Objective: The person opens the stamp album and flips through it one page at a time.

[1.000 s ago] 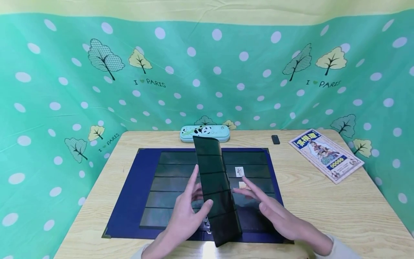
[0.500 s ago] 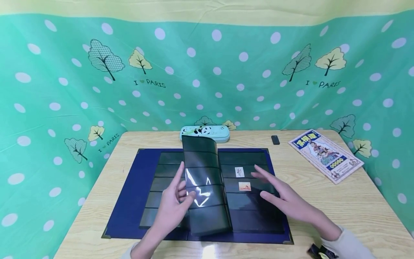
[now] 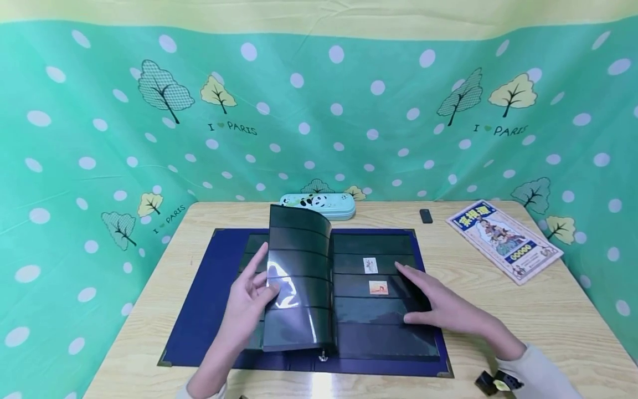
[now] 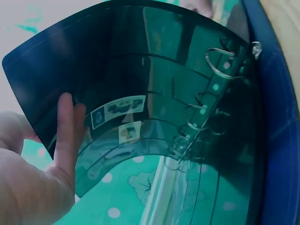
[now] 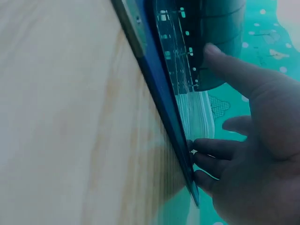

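Observation:
A blue-covered ring stamp album [image 3: 196,310] lies spread on the table. My left hand [image 3: 241,305] pinches the outer edge of a raised black album page [image 3: 299,244], thumb on the near face and fingers behind. This page curves up and leans left. In the left wrist view its other face carries stamps [image 4: 124,107] in pocket strips, and metal rings [image 4: 187,117] run along the spine. On the right-hand page sit a whitish stamp [image 3: 370,265] and an orange stamp [image 3: 379,287]. My right hand [image 3: 443,302], fingers extended, rests at that page's right edge.
Behind the album stands a light-blue panda pencil case [image 3: 339,206]. A small black object [image 3: 426,216] and a printed booklet [image 3: 504,241] lie at the back right. A green patterned cloth [image 3: 319,111] hangs behind the wooden table.
The page has swung leftward with my left hand, uncovering the right-hand page and its two stamps. My right hand has drawn away to the right and settled at the right-hand page's edge.

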Tool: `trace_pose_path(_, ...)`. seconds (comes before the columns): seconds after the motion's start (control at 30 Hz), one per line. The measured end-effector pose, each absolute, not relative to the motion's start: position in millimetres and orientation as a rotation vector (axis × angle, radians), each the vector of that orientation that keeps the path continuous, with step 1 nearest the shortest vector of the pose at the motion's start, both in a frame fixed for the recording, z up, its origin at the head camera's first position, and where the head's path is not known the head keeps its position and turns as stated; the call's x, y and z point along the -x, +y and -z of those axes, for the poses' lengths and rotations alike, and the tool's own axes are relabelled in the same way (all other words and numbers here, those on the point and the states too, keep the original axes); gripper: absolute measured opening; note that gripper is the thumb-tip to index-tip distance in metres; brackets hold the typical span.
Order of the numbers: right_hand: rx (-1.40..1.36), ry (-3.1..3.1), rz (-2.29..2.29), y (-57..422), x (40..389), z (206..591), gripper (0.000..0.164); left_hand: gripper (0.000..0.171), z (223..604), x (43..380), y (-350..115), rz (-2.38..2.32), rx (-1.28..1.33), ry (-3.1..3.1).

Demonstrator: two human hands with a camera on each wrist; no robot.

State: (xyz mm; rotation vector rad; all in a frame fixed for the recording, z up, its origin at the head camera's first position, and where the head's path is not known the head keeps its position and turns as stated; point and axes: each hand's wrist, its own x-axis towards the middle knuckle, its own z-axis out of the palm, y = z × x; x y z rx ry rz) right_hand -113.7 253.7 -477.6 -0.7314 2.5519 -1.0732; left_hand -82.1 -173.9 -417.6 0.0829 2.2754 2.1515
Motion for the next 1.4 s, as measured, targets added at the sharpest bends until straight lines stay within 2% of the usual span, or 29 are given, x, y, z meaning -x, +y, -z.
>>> trace_pose_path(0.13,0.794,2.481,1.000,254.3,111.5,479.1,0.121,0.079,413.8,84.1,-180.2,-2.209,-0.001,2.195)
trace_pose_path(0.27,0.834,2.464,0.969,254.3,110.5,479.4,0.127,0.073,411.9,84.5,-184.8,-2.284,0.008,2.097)
trace_pose_path(0.8,0.810,2.466,0.970,255.3,109.9,480.9,0.127,0.063,421.5,97.6,-211.6,-2.387,0.027,2.005)
trace_pose_path(1.4,0.788,2.458,0.939,254.8,110.6,479.7,0.129,0.062,406.1,85.4,-220.9,-2.254,-0.020,2.243)
